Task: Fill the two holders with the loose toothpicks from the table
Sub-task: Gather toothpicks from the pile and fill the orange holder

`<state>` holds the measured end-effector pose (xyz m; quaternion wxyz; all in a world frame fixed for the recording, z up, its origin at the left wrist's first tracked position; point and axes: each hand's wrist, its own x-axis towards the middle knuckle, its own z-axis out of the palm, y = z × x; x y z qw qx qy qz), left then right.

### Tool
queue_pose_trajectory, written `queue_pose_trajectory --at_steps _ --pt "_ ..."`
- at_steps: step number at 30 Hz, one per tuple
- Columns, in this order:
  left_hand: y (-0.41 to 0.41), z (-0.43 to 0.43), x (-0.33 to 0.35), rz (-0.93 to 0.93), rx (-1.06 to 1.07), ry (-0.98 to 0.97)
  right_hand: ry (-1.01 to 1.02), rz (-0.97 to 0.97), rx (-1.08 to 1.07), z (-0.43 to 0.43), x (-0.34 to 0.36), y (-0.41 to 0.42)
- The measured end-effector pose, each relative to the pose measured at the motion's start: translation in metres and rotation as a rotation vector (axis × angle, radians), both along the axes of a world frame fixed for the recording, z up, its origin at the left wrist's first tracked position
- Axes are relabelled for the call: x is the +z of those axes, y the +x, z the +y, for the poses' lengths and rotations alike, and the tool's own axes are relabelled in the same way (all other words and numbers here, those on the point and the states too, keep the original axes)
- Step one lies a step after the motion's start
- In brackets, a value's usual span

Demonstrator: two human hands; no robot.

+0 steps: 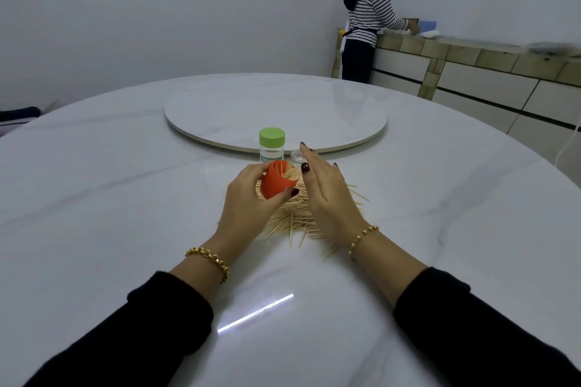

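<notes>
A heap of loose wooden toothpicks (292,220) lies on the white marble table (94,198) in front of me. My left hand (248,198) grips an orange cap (276,181), tilted with its open side facing up and right, over the heap. My right hand (327,192) hovers edge-on over the right part of the heap, fingers straight and apart, holding nothing. Behind the hands stands a clear holder with a green lid (272,144). A second clear holder (297,155) sits just right of it, mostly hidden by my right fingers.
A round turntable (276,110) occupies the table's middle, behind the holders. Another person (367,19) stands at a long counter (471,60) at the back right, facing away. A few stray toothpicks reach toward my right wrist.
</notes>
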<state>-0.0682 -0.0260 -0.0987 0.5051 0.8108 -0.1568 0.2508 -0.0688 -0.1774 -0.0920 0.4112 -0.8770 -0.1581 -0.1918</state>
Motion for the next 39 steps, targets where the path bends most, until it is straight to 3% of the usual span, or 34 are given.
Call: queue_pose_trajectory --at_steps 3,7,14,21,28,33,39 --pt "-0.001 0.0 0.001 -0.024 0.005 -0.004 0.039 0.032 0.059 0.006 0.001 -0.006" --pt "0.0 0.001 0.002 -0.033 0.051 -0.019 0.095 -0.065 0.16 0.014 0.002 -0.012" --pt "-0.001 0.002 0.001 -0.007 0.066 -0.001 -0.071 -0.198 0.141 0.011 -0.001 -0.005" --pt "0.0 0.003 0.0 -0.022 0.086 0.024 -0.035 -0.058 0.024 -0.001 -0.009 0.007" --pt "-0.001 0.003 -0.001 -0.002 0.035 0.052 0.077 -0.086 0.001 -0.023 0.004 0.001" --pt "-0.002 0.002 -0.002 0.014 0.022 0.062 0.067 0.15 -0.22 -0.06 -0.006 0.017" --pt "-0.003 0.001 0.0 0.003 0.007 0.055 -0.071 0.168 -0.338 -0.08 -0.014 0.031"
